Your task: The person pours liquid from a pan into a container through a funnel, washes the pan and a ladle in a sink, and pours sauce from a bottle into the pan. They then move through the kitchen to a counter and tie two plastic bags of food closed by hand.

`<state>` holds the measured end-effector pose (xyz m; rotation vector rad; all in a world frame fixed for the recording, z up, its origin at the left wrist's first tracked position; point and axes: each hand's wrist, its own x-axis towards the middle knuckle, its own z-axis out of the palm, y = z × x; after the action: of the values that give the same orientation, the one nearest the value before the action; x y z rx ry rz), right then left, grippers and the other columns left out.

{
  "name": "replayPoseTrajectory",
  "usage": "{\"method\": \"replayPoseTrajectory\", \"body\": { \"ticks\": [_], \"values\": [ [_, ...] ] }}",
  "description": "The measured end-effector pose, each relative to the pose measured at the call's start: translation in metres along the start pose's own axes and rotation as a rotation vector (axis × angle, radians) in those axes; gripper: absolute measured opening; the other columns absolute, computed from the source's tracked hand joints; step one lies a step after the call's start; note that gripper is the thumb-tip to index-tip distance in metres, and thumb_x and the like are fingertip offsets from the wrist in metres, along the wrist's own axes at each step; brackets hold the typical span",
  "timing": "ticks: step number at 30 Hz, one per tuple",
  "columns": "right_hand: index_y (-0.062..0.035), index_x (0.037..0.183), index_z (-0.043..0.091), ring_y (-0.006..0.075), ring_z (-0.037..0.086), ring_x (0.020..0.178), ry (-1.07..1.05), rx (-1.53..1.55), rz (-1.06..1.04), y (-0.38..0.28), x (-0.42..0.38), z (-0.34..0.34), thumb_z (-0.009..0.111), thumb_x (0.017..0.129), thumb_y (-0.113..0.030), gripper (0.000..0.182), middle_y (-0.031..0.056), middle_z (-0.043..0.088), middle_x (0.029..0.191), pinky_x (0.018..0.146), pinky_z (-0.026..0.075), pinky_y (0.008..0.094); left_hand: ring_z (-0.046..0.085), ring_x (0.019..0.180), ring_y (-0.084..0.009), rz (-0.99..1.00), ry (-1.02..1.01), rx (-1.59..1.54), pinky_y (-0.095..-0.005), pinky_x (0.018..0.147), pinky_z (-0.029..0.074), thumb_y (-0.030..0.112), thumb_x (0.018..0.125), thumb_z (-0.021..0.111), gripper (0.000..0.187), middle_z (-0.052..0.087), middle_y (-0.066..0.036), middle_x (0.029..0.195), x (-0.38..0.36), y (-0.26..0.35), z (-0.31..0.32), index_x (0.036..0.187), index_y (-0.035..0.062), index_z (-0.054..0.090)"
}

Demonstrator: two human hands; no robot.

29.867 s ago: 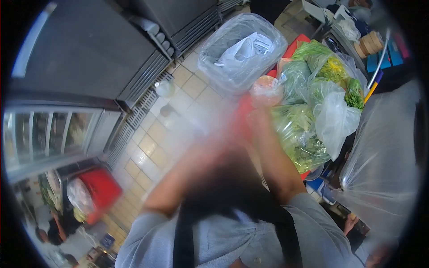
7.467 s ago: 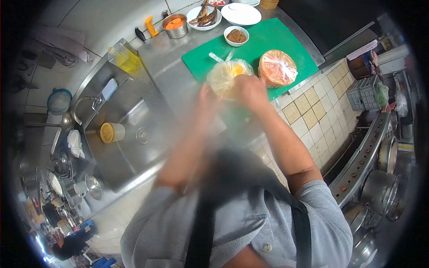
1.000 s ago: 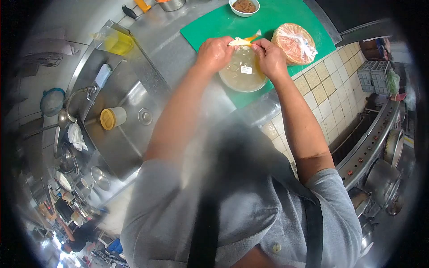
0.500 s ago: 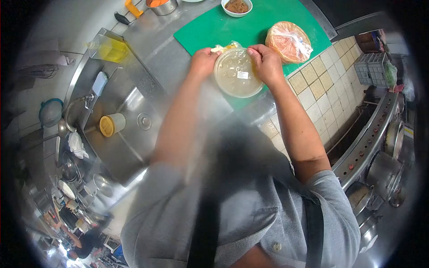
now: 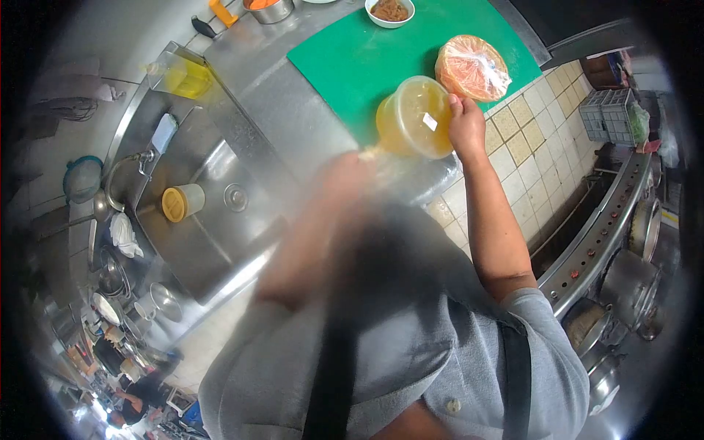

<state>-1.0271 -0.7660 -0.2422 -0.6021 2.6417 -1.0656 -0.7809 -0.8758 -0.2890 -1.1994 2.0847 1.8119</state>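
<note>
My right hand (image 5: 467,126) grips the rim of a round translucent plastic tub (image 5: 412,117), thumb on its face. The tub is tilted, with a small white label on its round face and yellow showing through its side. Lower left of it, my left hand (image 5: 346,177) is blurred by motion, its fingers drawn together. A pale crumpled bit (image 5: 369,154) shows at those fingertips; I cannot tell what it is. Just beyond my right hand, a bowl wrapped in clear film (image 5: 473,68) with orange-pink contents rests on the green cutting board (image 5: 345,62).
A white bowl of brown food (image 5: 390,11) stands on the board's far side. Left is a steel sink (image 5: 220,242) holding a yellow-lidded container (image 5: 183,202). A tub of yellow liquid (image 5: 187,77) stands behind it. Pots (image 5: 631,286) line the right; a person (image 5: 136,400) is at far lower left.
My left hand has come away from the tub, down toward my body. My right hand has shifted right and slightly down with the tub, which has tilted so its yellow side shows.
</note>
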Motion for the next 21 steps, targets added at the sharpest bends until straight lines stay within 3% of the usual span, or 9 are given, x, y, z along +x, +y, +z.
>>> {"method": "replayPoseTrajectory", "body": {
  "ticks": [4,6,8,10,12,18,19,20,21],
  "values": [
    [0.0039,0.096,0.065,0.0313,0.067,0.081,0.072,0.224,0.099,0.003,0.002,0.001,0.055,0.095,-0.029,0.034,0.0213,0.068,0.086,0.075,0.050,0.0407,0.059,0.066,-0.0180,-0.143,-0.278,0.087,-0.0334,0.061,0.048,0.018,0.090,0.053,0.026,0.063,-0.007,0.077,-0.029,0.021,0.009,0.109,0.0025,0.062],
    [0.0044,0.095,0.065,0.0301,0.068,0.076,0.018,0.263,0.214,-0.005,0.005,-0.003,0.055,0.094,-0.028,0.034,0.0225,0.068,0.085,0.070,0.051,0.0410,0.060,0.071,-0.0243,0.365,-0.305,0.298,-0.0383,0.066,0.047,0.018,0.088,0.051,0.026,0.062,-0.013,0.080,-0.035,0.016,0.017,0.107,0.0012,0.060],
    [0.0041,0.094,0.065,0.0282,0.067,0.072,0.027,0.233,0.174,-0.005,0.010,-0.002,0.056,0.094,-0.027,0.033,0.0203,0.068,0.083,0.067,0.052,0.0395,0.060,0.077,-0.0287,0.288,-0.355,0.411,-0.0406,0.070,0.047,0.022,0.088,0.054,0.027,0.062,-0.018,0.084,-0.040,0.032,0.024,0.104,0.0004,0.059],
    [0.0038,0.093,0.065,0.0263,0.066,0.068,0.033,0.202,0.133,-0.004,0.008,-0.004,0.056,0.094,-0.027,0.032,0.0180,0.068,0.082,0.064,0.053,0.0380,0.061,0.077,-0.0284,0.474,-0.426,0.298,-0.0398,0.069,0.046,0.027,0.089,0.058,0.029,0.063,-0.018,0.084,-0.041,0.040,0.035,0.100,-0.0001,0.060],
    [0.0015,0.094,0.064,0.0198,0.064,0.069,-0.096,0.546,0.218,-0.010,-0.003,-0.017,0.059,0.093,-0.028,0.030,0.0100,0.066,0.081,0.061,0.055,0.0331,0.061,0.073,-0.0256,0.458,-0.474,0.336,-0.0390,0.067,0.047,0.031,0.090,0.059,0.033,0.063,-0.015,0.083,-0.029,0.038,0.053,0.100,0.0001,0.060],
    [-0.0037,0.103,0.059,0.0141,0.060,0.083,-0.153,0.572,0.310,0.058,-0.039,-0.072,0.059,0.095,-0.029,0.027,0.0038,0.061,0.090,0.064,0.056,0.0324,0.061,0.068,-0.0173,0.137,-0.411,0.048,-0.0314,0.051,0.049,0.029,0.094,0.057,0.031,0.063,-0.009,0.087,0.015,0.006,0.125,0.109,0.0021,0.060],
    [-0.0037,0.103,0.059,0.0141,0.060,0.083,-0.147,0.567,0.313,0.079,-0.048,-0.086,0.059,0.095,-0.029,0.027,0.0038,0.061,0.090,0.064,0.056,0.0324,0.063,0.074,-0.0192,0.332,-0.368,0.018,-0.0334,0.056,0.054,0.026,0.094,0.056,0.032,0.063,-0.010,0.095,0.039,-0.034,0.142,0.114,0.0015,0.057],
    [-0.0026,0.103,0.059,0.0148,0.061,0.079,-0.098,0.522,0.366,0.101,-0.058,-0.100,0.061,0.093,-0.027,0.026,0.0051,0.061,0.089,0.061,0.056,0.0323,0.063,0.088,-0.0232,0.314,-0.424,0.084,-0.0380,0.067,0.056,0.025,0.095,0.055,0.038,0.062,-0.014,0.105,0.067,-0.067,0.154,0.124,0.0013,0.053],
    [-0.0015,0.103,0.060,0.0155,0.061,0.075,-0.051,0.478,0.419,0.126,-0.068,-0.113,0.063,0.092,-0.024,0.026,0.0064,0.062,0.088,0.058,0.056,0.0322,0.060,0.098,-0.0261,0.064,-0.282,-0.092,-0.0411,0.074,0.055,0.027,0.094,0.056,0.044,0.060,-0.016,0.114,0.074,-0.064,0.158,0.130,0.0023,0.048]
  ]
}}
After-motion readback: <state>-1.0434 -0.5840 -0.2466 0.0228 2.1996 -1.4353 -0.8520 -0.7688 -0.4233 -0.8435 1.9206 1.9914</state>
